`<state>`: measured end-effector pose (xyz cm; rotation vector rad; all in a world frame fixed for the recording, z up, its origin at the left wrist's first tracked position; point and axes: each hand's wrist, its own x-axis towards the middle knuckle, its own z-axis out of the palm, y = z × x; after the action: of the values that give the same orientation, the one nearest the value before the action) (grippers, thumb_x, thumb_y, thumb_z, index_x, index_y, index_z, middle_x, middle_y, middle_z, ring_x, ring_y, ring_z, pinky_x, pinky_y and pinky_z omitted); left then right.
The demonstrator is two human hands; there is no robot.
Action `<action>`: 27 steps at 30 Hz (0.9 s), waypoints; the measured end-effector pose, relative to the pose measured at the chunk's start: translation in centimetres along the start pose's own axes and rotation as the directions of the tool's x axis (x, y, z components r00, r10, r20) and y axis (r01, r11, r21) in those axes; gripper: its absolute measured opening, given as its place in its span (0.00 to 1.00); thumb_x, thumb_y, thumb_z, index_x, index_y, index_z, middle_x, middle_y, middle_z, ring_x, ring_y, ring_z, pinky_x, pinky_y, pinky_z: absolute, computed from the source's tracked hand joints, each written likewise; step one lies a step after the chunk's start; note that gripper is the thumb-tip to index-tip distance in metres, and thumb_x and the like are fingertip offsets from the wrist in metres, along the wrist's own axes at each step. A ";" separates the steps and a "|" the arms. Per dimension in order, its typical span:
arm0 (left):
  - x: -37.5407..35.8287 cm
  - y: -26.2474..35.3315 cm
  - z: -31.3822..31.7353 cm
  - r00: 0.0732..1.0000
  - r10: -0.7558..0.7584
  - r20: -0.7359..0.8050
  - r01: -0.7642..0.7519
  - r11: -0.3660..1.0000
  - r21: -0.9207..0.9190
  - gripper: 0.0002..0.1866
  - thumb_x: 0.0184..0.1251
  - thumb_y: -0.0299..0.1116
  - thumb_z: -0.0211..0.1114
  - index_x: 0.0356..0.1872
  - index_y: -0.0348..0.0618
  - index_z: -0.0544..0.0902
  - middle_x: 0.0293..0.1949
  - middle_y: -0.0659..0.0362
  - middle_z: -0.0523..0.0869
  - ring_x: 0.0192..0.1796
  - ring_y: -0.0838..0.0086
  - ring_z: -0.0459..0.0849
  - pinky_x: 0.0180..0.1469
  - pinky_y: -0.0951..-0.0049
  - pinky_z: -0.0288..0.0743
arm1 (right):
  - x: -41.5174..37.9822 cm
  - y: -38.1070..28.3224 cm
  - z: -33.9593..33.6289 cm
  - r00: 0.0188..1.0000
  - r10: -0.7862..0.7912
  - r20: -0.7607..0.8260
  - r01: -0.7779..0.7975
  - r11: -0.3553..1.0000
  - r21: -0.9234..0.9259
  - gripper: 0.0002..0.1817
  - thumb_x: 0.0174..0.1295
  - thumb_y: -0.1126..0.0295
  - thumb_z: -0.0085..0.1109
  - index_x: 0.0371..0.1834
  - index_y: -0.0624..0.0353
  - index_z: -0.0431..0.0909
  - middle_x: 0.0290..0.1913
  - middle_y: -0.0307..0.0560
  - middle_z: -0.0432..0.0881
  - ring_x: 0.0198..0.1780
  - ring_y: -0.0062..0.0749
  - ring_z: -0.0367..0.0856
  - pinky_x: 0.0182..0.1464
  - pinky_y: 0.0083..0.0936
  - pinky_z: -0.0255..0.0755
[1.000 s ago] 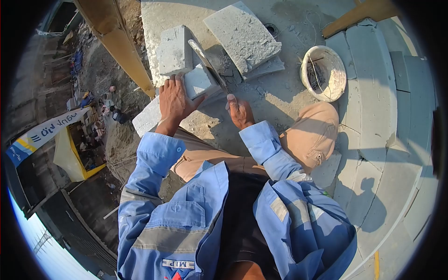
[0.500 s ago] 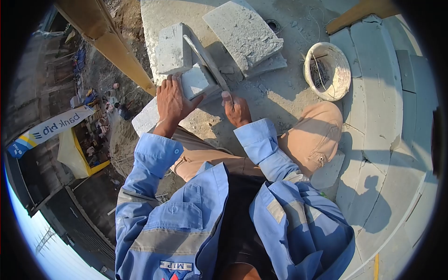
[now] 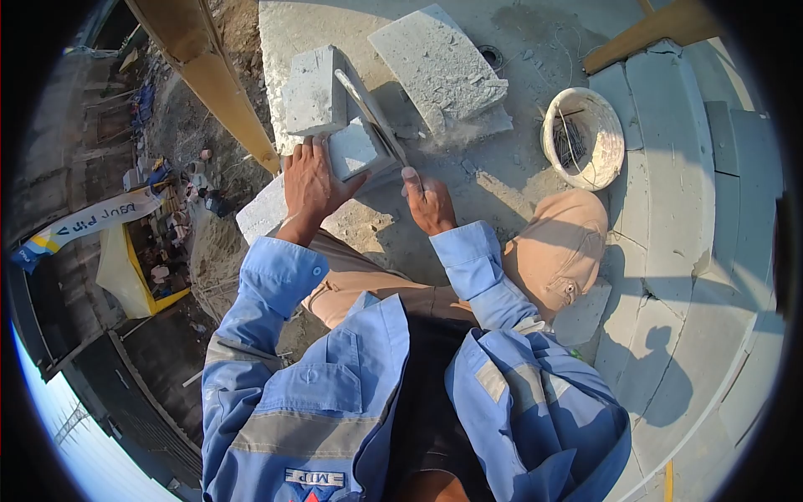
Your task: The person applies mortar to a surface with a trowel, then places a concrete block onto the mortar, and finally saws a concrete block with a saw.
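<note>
My left hand (image 3: 311, 186) presses on a pale lightweight concrete block (image 3: 354, 149), fingers over its far side and thumb along its near edge. My right hand (image 3: 428, 201) is closed round the handle end of a long flat-bladed hand tool (image 3: 368, 109). The blade slants away from me along the block's right side, its rounded tip beside another pale block (image 3: 314, 90) standing just beyond. Teeth on the blade do not show at this size, and the handle is hidden in my fist.
Broken concrete slabs (image 3: 439, 67) lie stacked beyond the blade. A whitish bucket (image 3: 617, 138) holding thin metal pieces stands at the right, beside a grey block wall (image 3: 669, 184). A wooden post (image 3: 213, 75) rises at the left, where the floor edge drops to a lower site with people.
The blade has shifted slightly back toward me and to the right, with my right hand a little lower. My left hand stays on the block. The view has tilted slightly.
</note>
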<state>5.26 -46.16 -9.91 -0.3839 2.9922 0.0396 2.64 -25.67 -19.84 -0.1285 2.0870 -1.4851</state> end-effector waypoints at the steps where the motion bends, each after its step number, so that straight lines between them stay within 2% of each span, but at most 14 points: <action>1: 0.1 -0.2 0.0 0.999 0.009 -0.035 -0.010 1.000 -0.010 0.53 0.46 0.66 0.75 0.64 0.32 0.72 0.57 0.46 0.79 0.60 0.55 0.77 0.63 0.59 0.67 | 0.1 -0.2 0.6 0.997 -0.060 -0.045 0.061 0.998 0.025 0.36 0.73 0.38 0.42 0.35 0.64 0.82 0.30 0.64 0.83 0.34 0.61 0.81 0.39 0.45 0.72; 3: -0.3 -0.4 0.1 1.000 -0.003 -0.016 0.003 1.000 0.000 0.52 0.46 0.66 0.75 0.64 0.33 0.72 0.56 0.47 0.79 0.60 0.56 0.77 0.62 0.59 0.67 | -0.7 0.5 1.5 0.992 -0.102 -0.074 0.106 0.993 0.046 0.35 0.73 0.38 0.42 0.34 0.64 0.82 0.30 0.65 0.82 0.33 0.61 0.80 0.38 0.45 0.71; 5: 0.7 -0.2 -0.3 0.999 -0.012 -0.050 0.012 1.000 0.005 0.51 0.46 0.65 0.76 0.64 0.34 0.73 0.55 0.47 0.79 0.59 0.56 0.77 0.62 0.59 0.67 | 1.1 1.6 1.8 0.991 0.119 -0.058 -0.125 0.988 -0.095 0.35 0.75 0.40 0.42 0.33 0.64 0.82 0.29 0.64 0.82 0.32 0.60 0.79 0.37 0.44 0.71; 7: 0.1 -0.2 -0.3 0.999 0.022 -0.042 -0.023 1.000 -0.012 0.50 0.46 0.64 0.76 0.63 0.36 0.73 0.53 0.49 0.79 0.58 0.57 0.78 0.60 0.59 0.68 | 0.2 0.5 1.2 0.994 0.107 -0.024 -0.108 0.993 -0.051 0.36 0.74 0.40 0.41 0.30 0.65 0.82 0.29 0.63 0.83 0.32 0.61 0.80 0.38 0.46 0.71; 10: 0.5 -0.7 0.3 0.996 0.022 -0.085 -0.027 0.999 -0.047 0.49 0.46 0.63 0.76 0.63 0.37 0.74 0.54 0.49 0.80 0.58 0.57 0.78 0.60 0.60 0.68 | 0.2 0.0 1.5 0.996 -0.085 -0.037 0.085 0.996 0.011 0.37 0.74 0.40 0.41 0.29 0.67 0.81 0.28 0.63 0.82 0.32 0.61 0.79 0.38 0.46 0.71; 12: -0.1 -0.6 -0.2 0.998 0.039 -0.059 -0.041 0.998 -0.038 0.51 0.46 0.65 0.76 0.63 0.33 0.73 0.53 0.47 0.80 0.58 0.55 0.78 0.63 0.59 0.67 | 1.1 2.2 2.7 0.975 0.215 -0.056 -0.215 0.977 0.019 0.37 0.75 0.40 0.39 0.29 0.67 0.81 0.28 0.63 0.82 0.32 0.59 0.79 0.38 0.45 0.71; 13: -0.2 -0.6 -0.1 0.997 0.016 -0.079 -0.020 0.999 -0.042 0.51 0.46 0.65 0.76 0.63 0.33 0.73 0.53 0.47 0.80 0.58 0.55 0.78 0.63 0.59 0.67 | 1.5 2.4 2.3 0.980 0.192 -0.046 -0.192 0.981 0.002 0.37 0.75 0.40 0.39 0.29 0.67 0.81 0.28 0.63 0.82 0.32 0.59 0.79 0.38 0.45 0.71; 15: 0.0 -0.7 -0.1 0.998 0.030 -0.063 -0.032 0.999 -0.037 0.51 0.47 0.65 0.75 0.63 0.33 0.73 0.52 0.47 0.80 0.58 0.56 0.77 0.62 0.59 0.67 | 2.0 2.1 1.2 0.999 0.037 -0.040 -0.039 0.999 -0.035 0.41 0.73 0.33 0.40 0.24 0.63 0.78 0.15 0.45 0.73 0.16 0.35 0.72 0.23 0.36 0.66; 17: -0.1 -0.7 0.2 0.999 0.010 -0.051 -0.013 0.998 -0.056 0.51 0.47 0.66 0.75 0.63 0.33 0.74 0.52 0.47 0.80 0.58 0.56 0.77 0.62 0.60 0.67 | 0.9 1.8 1.2 1.000 -0.008 -0.015 0.008 1.000 -0.030 0.41 0.73 0.33 0.39 0.24 0.64 0.77 0.14 0.45 0.71 0.16 0.33 0.72 0.22 0.33 0.65; 19: -0.1 -0.9 0.1 0.999 0.024 -0.030 -0.025 0.998 -0.059 0.51 0.46 0.65 0.76 0.63 0.34 0.74 0.52 0.47 0.80 0.57 0.56 0.78 0.62 0.60 0.67 | 0.9 1.8 2.5 0.950 -0.254 -0.184 0.258 0.966 0.000 0.42 0.72 0.31 0.39 0.23 0.64 0.77 0.14 0.43 0.70 0.15 0.30 0.72 0.20 0.30 0.64; 20: -0.3 -1.1 0.2 0.996 0.044 -0.080 -0.050 0.996 -0.075 0.50 0.46 0.65 0.76 0.64 0.35 0.74 0.52 0.48 0.80 0.58 0.56 0.78 0.62 0.61 0.67 | 0.4 2.3 2.6 0.953 -0.255 -0.163 0.257 0.966 -0.010 0.42 0.72 0.31 0.39 0.23 0.64 0.77 0.14 0.43 0.70 0.15 0.30 0.72 0.20 0.30 0.64; 22: -0.4 -0.8 0.2 0.998 0.016 -0.062 -0.022 0.996 -0.089 0.49 0.46 0.63 0.76 0.63 0.35 0.74 0.54 0.48 0.80 0.59 0.57 0.78 0.61 0.60 0.68 | 1.3 2.0 2.3 0.991 0.129 -0.045 -0.128 0.992 0.022 0.42 0.74 0.33 0.38 0.22 0.64 0.77 0.14 0.42 0.70 0.14 0.30 0.72 0.19 0.30 0.63; 26: -0.3 -0.7 0.3 0.999 0.005 -0.051 -0.011 0.994 -0.113 0.48 0.47 0.63 0.76 0.63 0.36 0.75 0.55 0.48 0.80 0.60 0.58 0.78 0.61 0.60 0.68 | 0.8 1.2 1.2 0.999 0.037 -0.026 -0.034 0.994 0.105 0.42 0.74 0.33 0.39 0.21 0.64 0.76 0.14 0.42 0.70 0.14 0.29 0.71 0.18 0.29 0.62; 27: -0.3 -1.0 0.3 0.998 0.010 -0.064 -0.017 0.994 -0.110 0.49 0.46 0.64 0.76 0.64 0.37 0.75 0.55 0.48 0.80 0.60 0.57 0.78 0.62 0.60 0.68 | 0.9 1.4 1.6 0.996 -0.060 -0.065 0.067 0.991 0.114 0.41 0.74 0.34 0.40 0.21 0.64 0.75 0.14 0.41 0.69 0.14 0.28 0.70 0.17 0.28 0.61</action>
<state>5.85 -47.06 -10.19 -0.3835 3.0638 0.1991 2.98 -26.79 -21.83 -0.1066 2.0561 -1.6638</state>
